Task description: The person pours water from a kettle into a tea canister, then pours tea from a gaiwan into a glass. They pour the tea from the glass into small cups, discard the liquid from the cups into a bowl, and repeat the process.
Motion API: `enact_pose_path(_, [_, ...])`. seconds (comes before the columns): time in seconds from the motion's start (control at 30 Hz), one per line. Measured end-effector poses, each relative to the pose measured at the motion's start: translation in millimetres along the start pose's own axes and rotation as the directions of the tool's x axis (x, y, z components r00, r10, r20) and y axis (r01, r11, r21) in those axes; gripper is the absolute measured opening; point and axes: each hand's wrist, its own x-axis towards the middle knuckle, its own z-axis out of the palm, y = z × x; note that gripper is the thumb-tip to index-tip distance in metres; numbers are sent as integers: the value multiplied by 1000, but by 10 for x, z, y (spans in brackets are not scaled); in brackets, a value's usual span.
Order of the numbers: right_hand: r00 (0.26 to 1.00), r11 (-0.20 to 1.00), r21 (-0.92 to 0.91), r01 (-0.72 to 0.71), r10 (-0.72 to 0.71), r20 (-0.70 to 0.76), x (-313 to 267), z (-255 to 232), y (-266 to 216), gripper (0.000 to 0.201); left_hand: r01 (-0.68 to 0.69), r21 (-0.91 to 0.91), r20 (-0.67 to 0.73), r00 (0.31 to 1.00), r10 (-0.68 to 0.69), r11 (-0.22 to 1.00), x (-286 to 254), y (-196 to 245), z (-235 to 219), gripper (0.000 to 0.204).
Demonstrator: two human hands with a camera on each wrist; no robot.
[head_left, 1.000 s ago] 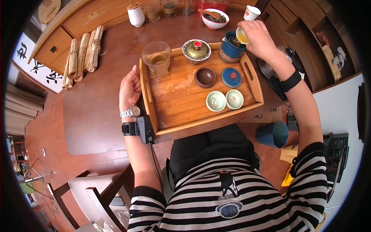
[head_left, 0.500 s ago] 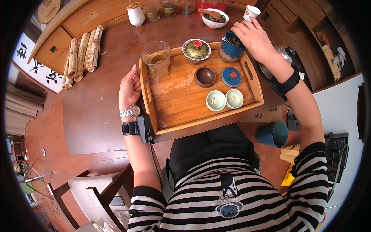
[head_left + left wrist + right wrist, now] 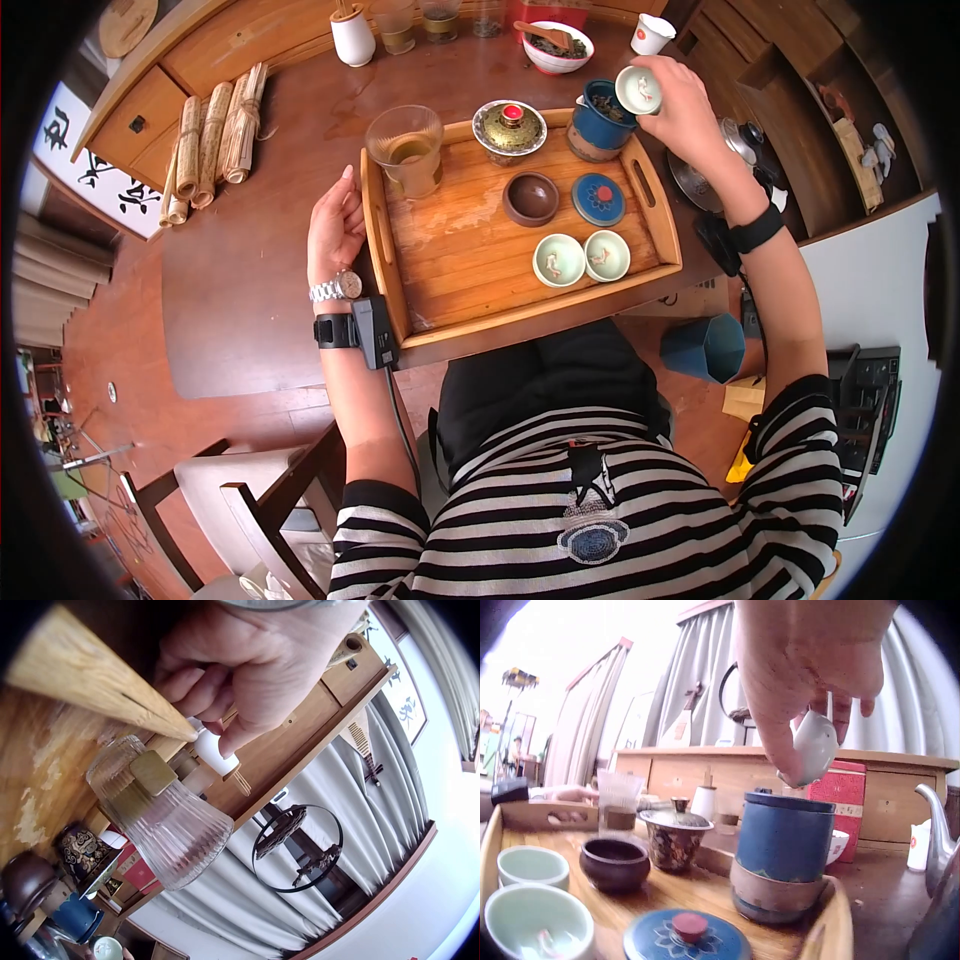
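My right hand (image 3: 684,104) pinches a small pale green teacup (image 3: 638,91) by its rim, tilted so its inside with a fish figure faces the head camera. In the right wrist view the cup (image 3: 814,747) hangs just above the blue pot (image 3: 786,834), which has a brown band and holds wet leaves. The pot's blue lid (image 3: 598,201) lies on the wooden tray (image 3: 470,285). Beside the tray's left wall rests my left hand (image 3: 338,228), fingers loosely curled and holding nothing. Two matching teacups (image 3: 558,261) stand at the tray's front right.
A ribbed glass pitcher (image 3: 418,135) with amber liquid, a lidded gaiwan (image 3: 508,132) and a brown bowl (image 3: 531,200) share the tray. Behind are a bowl of leaves (image 3: 556,52) and a paper cup (image 3: 652,34). A metal kettle (image 3: 738,142) is at the right; bamboo scrolls (image 3: 213,140) lie left.
My right hand first tipped the teacup with amber liquid over the blue pot, then turned it further down. Now the cup is tilted back and looks emptied. The left hand has stayed put.
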Motion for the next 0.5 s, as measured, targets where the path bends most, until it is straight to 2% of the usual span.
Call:
enact_pose_path(0.03, [986,966,198,-163,164,15,-16,-32,-29,54,0,-3,15,1000,0,1000,1,-2,-1,29])
enact_pose_path(0.07, [946,868,383,-317,317,63,-40,-53,-60,56,1,-4,13,1000,-1,1000,0,-2,1,29])
enact_pose_path(0.1, [946,868,383,-317,317,65,-65,-55,-89,56,-2,-1,8,1000,2,1000,0,2,7,29])
enact_pose_path(0.13, [914,648,652,-393,356,196,-88,-60,-135,56,-5,3,4,1000,5,1000,-2,1,11,29])
enact_pose_path(0.17, [878,343,826,-447,345,332,-115,-77,-195,56,-3,4,5,1000,3,1000,1,-1,6,29])
enact_pose_path(0.23, [879,154,884,-442,270,393,-212,-97,-394,59,5,13,-13,1000,-5,1000,11,-2,-5,29])
enact_pose_path(0.3, [834,22,846,-533,184,521,-298,-119,-610,62,7,16,-10,1000,-6,1000,5,0,6,29])
enact_pose_path(0.37, [950,287,905,-312,119,290,-417,-24,-845,61,7,22,-8,1000,-7,1000,5,5,1,30])
enact_pose_path(0.4, [947,315,894,-320,109,301,-465,-22,-973,59,1,17,-4,1000,-1,1000,11,-6,-12,30])
enact_pose_path(0.47, [975,554,806,-208,55,214,-542,-56,-1238,57,-4,16,5,1000,4,1000,19,-5,-10,30])
enact_pose_path(0.5, [977,556,810,-187,21,211,-591,-13,-1342,57,-3,19,0,1000,3,1000,13,-5,-10,30])
